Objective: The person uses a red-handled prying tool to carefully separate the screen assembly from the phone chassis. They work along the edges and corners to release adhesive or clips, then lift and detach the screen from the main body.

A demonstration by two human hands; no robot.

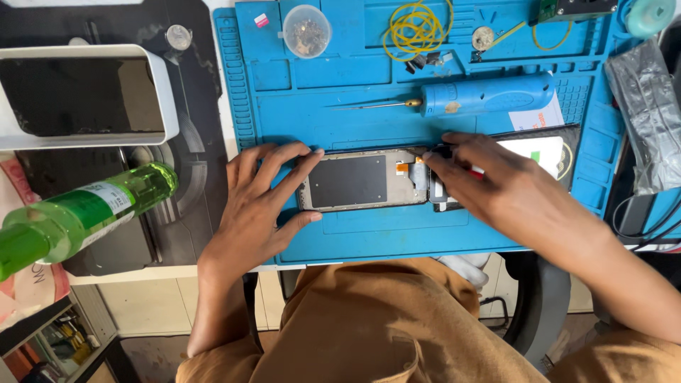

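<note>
An opened phone frame [362,181] with a dark grey plate lies flat on the blue work mat [340,234]. My left hand [259,206] rests on the mat with fingers spread, steadying the frame's left end. My right hand [489,181] pinches a thin tool with a red part [477,171] and works at the frame's right end, near a small orange flex strip [402,168]. A second phone part with a white panel [539,152] lies partly hidden under my right hand.
A blue rotary tool with a thin bit [482,96] lies behind the frame. Farther back are yellow wire loops [415,28] and a small round dish [306,30]. A green bottle [78,213] and a white tray [85,96] sit at left.
</note>
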